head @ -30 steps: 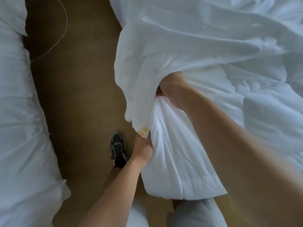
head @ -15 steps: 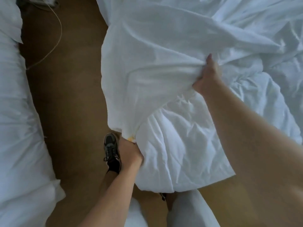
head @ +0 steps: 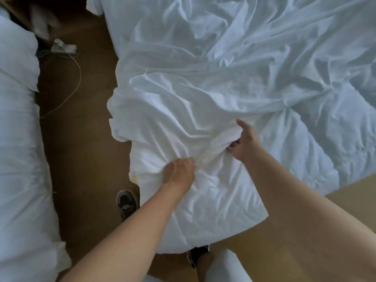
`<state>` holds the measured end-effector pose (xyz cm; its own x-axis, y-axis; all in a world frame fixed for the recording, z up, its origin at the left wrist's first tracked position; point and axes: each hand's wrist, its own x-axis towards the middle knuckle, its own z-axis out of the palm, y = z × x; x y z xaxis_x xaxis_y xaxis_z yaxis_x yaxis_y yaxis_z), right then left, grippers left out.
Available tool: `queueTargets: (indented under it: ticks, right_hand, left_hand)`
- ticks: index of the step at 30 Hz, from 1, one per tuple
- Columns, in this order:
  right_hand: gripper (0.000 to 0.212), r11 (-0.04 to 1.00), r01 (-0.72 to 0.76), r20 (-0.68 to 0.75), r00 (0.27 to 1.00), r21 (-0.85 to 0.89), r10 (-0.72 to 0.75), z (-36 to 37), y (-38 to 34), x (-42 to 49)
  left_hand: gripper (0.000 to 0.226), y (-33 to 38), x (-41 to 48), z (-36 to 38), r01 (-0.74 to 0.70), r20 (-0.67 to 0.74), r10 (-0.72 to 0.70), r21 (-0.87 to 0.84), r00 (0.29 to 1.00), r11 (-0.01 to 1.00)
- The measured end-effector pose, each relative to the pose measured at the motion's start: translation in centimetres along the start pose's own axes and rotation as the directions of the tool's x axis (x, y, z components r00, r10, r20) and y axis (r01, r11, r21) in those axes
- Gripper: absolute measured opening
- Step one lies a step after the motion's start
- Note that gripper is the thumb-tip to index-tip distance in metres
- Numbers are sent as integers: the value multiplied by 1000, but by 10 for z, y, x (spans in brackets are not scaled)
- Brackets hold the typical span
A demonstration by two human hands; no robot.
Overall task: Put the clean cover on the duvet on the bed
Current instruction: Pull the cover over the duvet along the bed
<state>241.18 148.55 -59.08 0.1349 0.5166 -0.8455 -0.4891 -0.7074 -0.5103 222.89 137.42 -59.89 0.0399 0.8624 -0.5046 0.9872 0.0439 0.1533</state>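
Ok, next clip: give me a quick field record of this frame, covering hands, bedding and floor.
left hand: grips bunched cover near its lower edge
right hand: fingers curled into a fold of the cover, thumb raised
cover: thin, white, wrinkled, spread across the bed
duvet: puffy, uncovered to the right of the right hand
floor: brown, with a cable lying on it
shoe: on the floor beside the hanging bedding corner
other bedding: white, far left

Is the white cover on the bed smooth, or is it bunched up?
Bunched up: the cover is full of creases, and the left hand and right hand each grip gathered cloth.
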Motion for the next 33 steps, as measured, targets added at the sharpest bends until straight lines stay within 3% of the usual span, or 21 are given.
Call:
queueTargets:
  ticks: [3, 5, 7, 8, 10, 12, 13, 15, 18, 19, 21, 23, 25, 28, 31, 33]
  right_hand:
    - [66, 994, 104, -108, 989, 34, -100, -12, -42, 17]
    - [57, 977, 178, -221, 954, -120, -201, -36, -53, 29]
    - [47, 886, 140, -283, 916, -442, -286, -69, -46, 28]
    - [46, 821, 98, -306, 898, -562, -317, -92, -35, 25]
    - [38, 767, 64, -370, 848, -638, -378, -141, -7, 11]
    - [35, 803, 46, -424, 831, -594, -361, -176, 17, -8]
    - [41, 822, 17, -434, 843, -570, -318, -188, 22, -15]
    - [52, 839, -27, -389, 894, -543, -223, -198, 17, -22]
    - [45, 968, 3, -124, 992, -253, -36, -190, -23, -20]
    - [45, 989, 26, -21, 999, -143, -29, -188, -40, -15]
    - [52, 997, 61, 51, 997, 39, -63, -189, -70, -2]
    - [54, 989, 120, 14, 992, 91, -122, -198, -90, 12]
    - [49, 980, 180, -170, 967, -83, -192, -217, -91, 26]
    - [33, 921, 110, -388, 884, -374, -262, -261, -75, 37]
    - [28, 866, 51, -388, 880, -497, -275, -296, -77, 41]
    - [39, 827, -2, -365, 898, -563, -246, -303, -84, 43]
  left_hand:
    - [15, 2, -42, 32, -17, 236, 54, -157, 970, 987]
    - [18, 8, -70, 48, -18, 362, 98, -218, 927, 976]
    - [24, 17, -77, 48, -36, 326, 114, -235, 938, 971]
    - [33, 26, -73, 42, -72, 243, 130, -234, 961, 970]
    - [60, 57, -55, 27, -217, 33, 226, -173, 974, 961]
    - [80, 104, -34, 17, -339, -36, 337, -107, 941, 935]
    - [81, 129, -25, 17, -353, 7, 356, -113, 934, 929]
    - [62, 173, -17, 28, -324, 166, 339, -113, 926, 939]
    - [21, 198, -27, 56, -162, 175, 190, -163, 966, 973]
    - [16, 198, -34, 64, -98, 187, 140, -218, 972, 971]
    - [16, 199, -49, 78, -18, 247, 108, -339, 963, 941]
    - [19, 204, -68, 92, 6, 331, 136, -394, 934, 919]
    - [21, 212, -78, 99, -28, 366, 165, -351, 916, 936]
    - [24, 225, -64, 97, -111, 219, 176, -283, 960, 953]
    - [52, 254, -27, 81, -249, -72, 239, -261, 968, 933]
    - [68, 283, -2, 74, -288, -63, 281, -198, 958, 937]
